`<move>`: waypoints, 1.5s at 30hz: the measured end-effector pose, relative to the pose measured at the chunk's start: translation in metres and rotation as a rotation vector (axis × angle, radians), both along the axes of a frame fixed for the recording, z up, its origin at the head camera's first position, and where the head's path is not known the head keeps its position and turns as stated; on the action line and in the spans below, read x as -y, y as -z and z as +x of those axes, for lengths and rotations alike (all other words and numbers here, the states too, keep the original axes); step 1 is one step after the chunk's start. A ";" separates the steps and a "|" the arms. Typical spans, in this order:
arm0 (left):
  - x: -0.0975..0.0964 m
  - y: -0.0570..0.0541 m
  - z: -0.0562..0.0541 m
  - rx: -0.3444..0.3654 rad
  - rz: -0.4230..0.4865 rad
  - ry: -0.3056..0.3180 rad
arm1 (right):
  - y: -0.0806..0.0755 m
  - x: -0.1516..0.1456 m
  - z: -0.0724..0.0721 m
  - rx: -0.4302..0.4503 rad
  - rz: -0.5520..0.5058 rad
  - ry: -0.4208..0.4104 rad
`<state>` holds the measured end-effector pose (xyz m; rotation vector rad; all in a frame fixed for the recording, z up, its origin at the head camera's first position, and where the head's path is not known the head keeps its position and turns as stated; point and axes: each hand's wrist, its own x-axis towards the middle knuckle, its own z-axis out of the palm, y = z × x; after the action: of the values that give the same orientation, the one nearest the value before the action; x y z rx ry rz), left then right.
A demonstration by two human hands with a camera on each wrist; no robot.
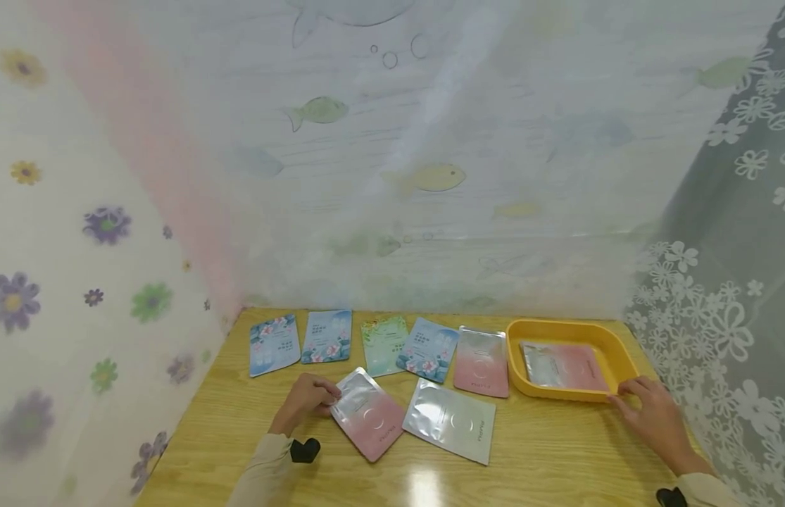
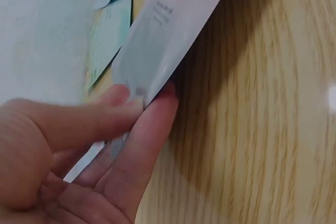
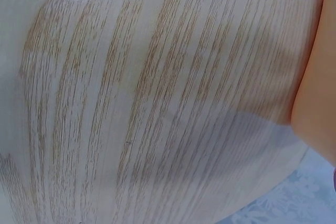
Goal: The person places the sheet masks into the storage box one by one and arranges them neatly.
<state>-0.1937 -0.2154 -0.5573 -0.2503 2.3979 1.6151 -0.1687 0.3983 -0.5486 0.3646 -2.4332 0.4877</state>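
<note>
Head view: pink packet (image 1: 369, 415) is at the near side of the surface (image 1: 538, 465), left of centre, lying aslant, silver end up-left, pink end down-right. Left hand (image 1: 308, 394) has it by the silver end. Left wrist view confirms a pinch: thumb on one face, fingers behind, closed down to the packet's thickness. Packet casts a shadow there; can't tell whether its far end rests on the surface.

Right hand (image 1: 652, 415) is at the near right corner of the yellow tray (image 1: 560, 396), thumb and fingers closed on the rim. Right wrist view only gets wood grain and a bit of skin, so no finger detail from that side.

Second pink packet (image 1: 563, 366) lies inside the tray, silver end left. Third pink packet (image 1: 482, 361) is just left of the tray, silver end toward the wall (image 1: 430, 246).

Silver packet (image 1: 450, 421) lies just right of the held one, edges touching or nearly so.

Back row, from the left: blue packet (image 1: 274, 345), another blue one (image 1: 327, 336) just beside it, green packet (image 1: 381, 345), then a third blue one (image 1: 430, 350) overlapping the green one's right edge.

Wall has painted fish.
</note>
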 end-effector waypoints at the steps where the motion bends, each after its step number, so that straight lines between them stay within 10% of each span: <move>1: 0.001 -0.001 0.000 0.005 -0.002 0.021 | 0.000 0.000 0.000 0.000 -0.001 0.001; 18: 0.018 0.007 0.007 0.086 0.076 0.229 | -0.001 0.000 -0.001 -0.001 -0.002 0.000; 45: 0.018 0.006 0.014 -0.002 0.295 -0.130 | -0.001 0.001 -0.001 0.029 0.000 0.013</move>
<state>-0.1800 -0.2330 -0.5629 -0.3550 2.1446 1.9987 -0.1697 0.3974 -0.5471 0.3438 -2.4619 0.4907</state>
